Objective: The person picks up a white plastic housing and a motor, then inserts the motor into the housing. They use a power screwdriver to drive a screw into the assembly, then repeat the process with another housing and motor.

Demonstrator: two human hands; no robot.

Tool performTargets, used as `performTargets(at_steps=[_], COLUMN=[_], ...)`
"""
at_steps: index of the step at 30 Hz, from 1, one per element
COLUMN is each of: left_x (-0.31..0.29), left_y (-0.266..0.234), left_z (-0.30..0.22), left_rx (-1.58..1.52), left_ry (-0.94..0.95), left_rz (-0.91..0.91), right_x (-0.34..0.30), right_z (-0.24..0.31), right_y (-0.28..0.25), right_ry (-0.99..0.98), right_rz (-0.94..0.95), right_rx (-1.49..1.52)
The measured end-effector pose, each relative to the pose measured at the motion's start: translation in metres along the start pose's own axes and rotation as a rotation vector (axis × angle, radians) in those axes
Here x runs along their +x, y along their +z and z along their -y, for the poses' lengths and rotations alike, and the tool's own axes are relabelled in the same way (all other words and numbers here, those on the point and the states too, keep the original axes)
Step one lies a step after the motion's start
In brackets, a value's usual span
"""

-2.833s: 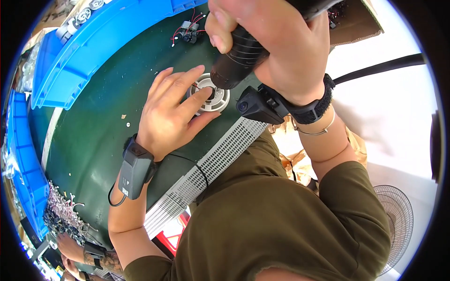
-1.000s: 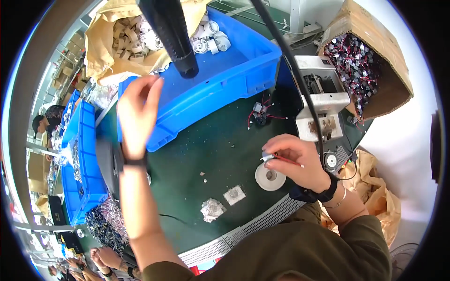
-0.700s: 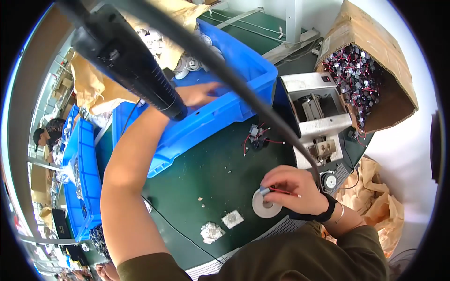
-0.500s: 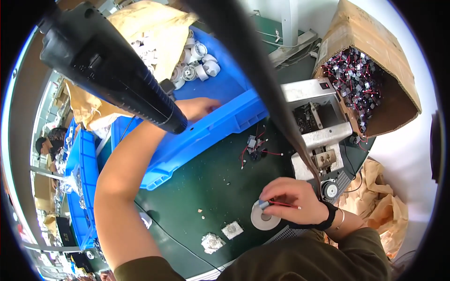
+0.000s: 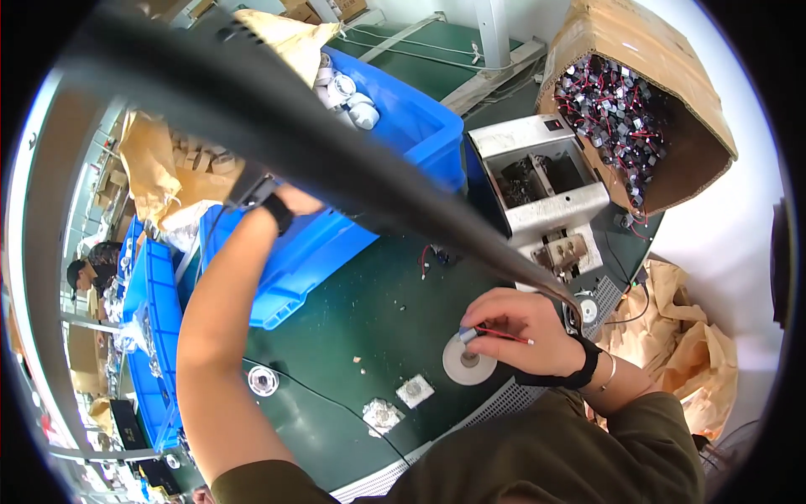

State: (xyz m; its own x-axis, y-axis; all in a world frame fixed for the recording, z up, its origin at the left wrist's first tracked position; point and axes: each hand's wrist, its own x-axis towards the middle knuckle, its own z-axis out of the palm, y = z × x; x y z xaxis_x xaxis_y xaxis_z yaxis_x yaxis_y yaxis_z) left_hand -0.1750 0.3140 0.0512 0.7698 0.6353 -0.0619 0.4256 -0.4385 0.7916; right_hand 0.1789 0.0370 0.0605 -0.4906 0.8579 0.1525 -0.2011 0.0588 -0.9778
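Observation:
My right hand (image 5: 529, 336) pinches a small blue-grey wired component (image 5: 468, 334) between thumb and fingers. Its red and dark leads run back across the palm to a small pale plug. Just beneath it, a round white disc (image 5: 460, 370) with a grey centre sits at the table's near edge. My left arm reaches over the near wall of a blue bin (image 5: 353, 239). A blurred black bar (image 5: 361, 168) crosses the picture and hides the fingers of my left hand (image 5: 295, 200). White round plastic parts (image 5: 342, 88) lie inside that bin.
At the right, a tipped cardboard box (image 5: 701, 126) holds many wired components. A metal machine (image 5: 558, 197) with an open tray stands beside it. On the green table (image 5: 327, 361) lie a white ring-shaped part (image 5: 263, 380), a small square block (image 5: 415, 391), crumpled foil (image 5: 383, 416) and a cable.
The whole view has shifted, and the black bar now lies across my left hand. My left hand has drawn back toward the left. My right hand still grips the component over the disc.

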Motion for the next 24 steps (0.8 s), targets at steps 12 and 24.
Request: performTargets(at_steps=[12,24], left_x=[-0.107,-0.071], left_y=[0.183,0.298], left_z=[-0.193,-0.171], left_rx=[-0.380,0.538], left_ry=[0.082,0.316], left_rz=[-0.556,-0.806], right_x=[-0.023,-0.032], right_z=[-0.003,-0.016], right_y=[-0.012,-0.003], right_ry=[-0.166,-0.052], right_rz=[-0.206,-0.252], right_rx=[-0.041,-0.026])
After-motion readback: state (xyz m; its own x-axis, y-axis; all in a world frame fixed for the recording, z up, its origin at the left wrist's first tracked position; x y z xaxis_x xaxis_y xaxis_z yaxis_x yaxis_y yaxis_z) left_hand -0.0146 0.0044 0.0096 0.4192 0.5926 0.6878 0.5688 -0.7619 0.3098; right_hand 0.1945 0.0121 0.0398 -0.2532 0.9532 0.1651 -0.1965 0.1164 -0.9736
